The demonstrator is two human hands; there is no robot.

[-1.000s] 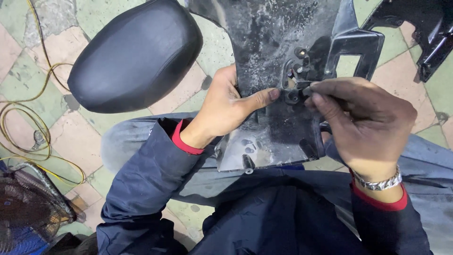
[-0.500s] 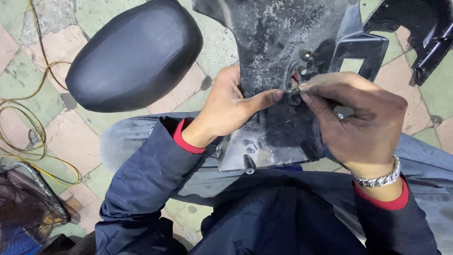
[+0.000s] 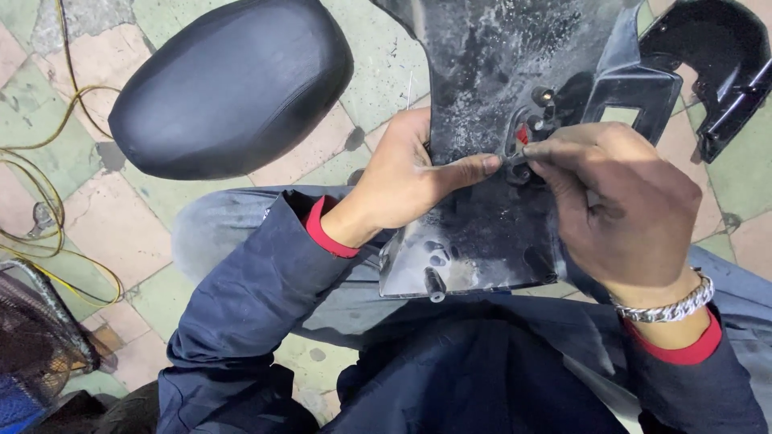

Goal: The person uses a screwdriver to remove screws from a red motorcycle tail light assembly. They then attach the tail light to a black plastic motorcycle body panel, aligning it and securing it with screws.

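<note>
A dusty black plastic scooter panel (image 3: 482, 88) rests across my lap. My left hand (image 3: 406, 177) grips its left edge, thumb pressed on the face of the panel. My right hand (image 3: 623, 205) pinches a small metal fastener (image 3: 515, 158) at a round mount (image 3: 532, 128) with a red part in the panel's middle; thumb tips of both hands almost touch there. A silver bracelet sits on my right wrist. What lies under my right palm is hidden.
A black scooter seat (image 3: 229, 84) lies on the tiled floor at upper left. Another black plastic panel (image 3: 716, 68) lies at upper right. A yellow cable (image 3: 56, 185) loops along the left. A dark mesh object (image 3: 32, 345) sits at lower left.
My right hand has slid slightly left and down along the mount, fingers still pinching. The left hand keeps its grip on the panel.
</note>
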